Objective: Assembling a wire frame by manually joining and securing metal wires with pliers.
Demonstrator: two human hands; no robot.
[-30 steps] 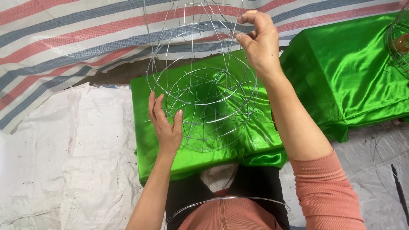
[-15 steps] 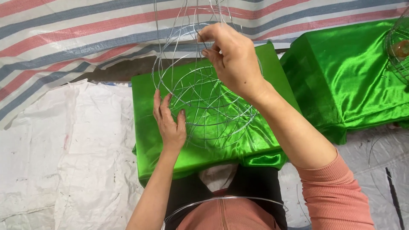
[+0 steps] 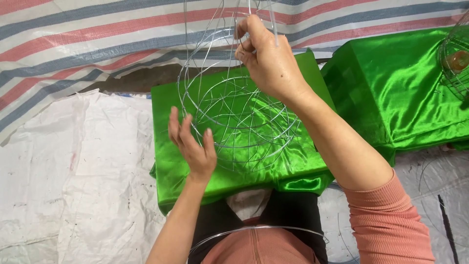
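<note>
A thin silver wire frame, made of rings and curved ribs, stands on a block covered in shiny green satin. My right hand grips the upper wires of the frame near its top. Against the frame's lower left ring rests my left hand, fingers spread and palm toward the wire. The frame's top runs out of view past the upper edge.
A second green-covered block lies to the right, with another wire frame at the far right edge. A red, blue and white striped tarp lies behind. White sheeting covers the floor. A wire ring lies across my lap.
My right hand moved left along the frame's top, from the right side to the middle. My left hand stayed at the lower left ring. The frame turned slightly.
</note>
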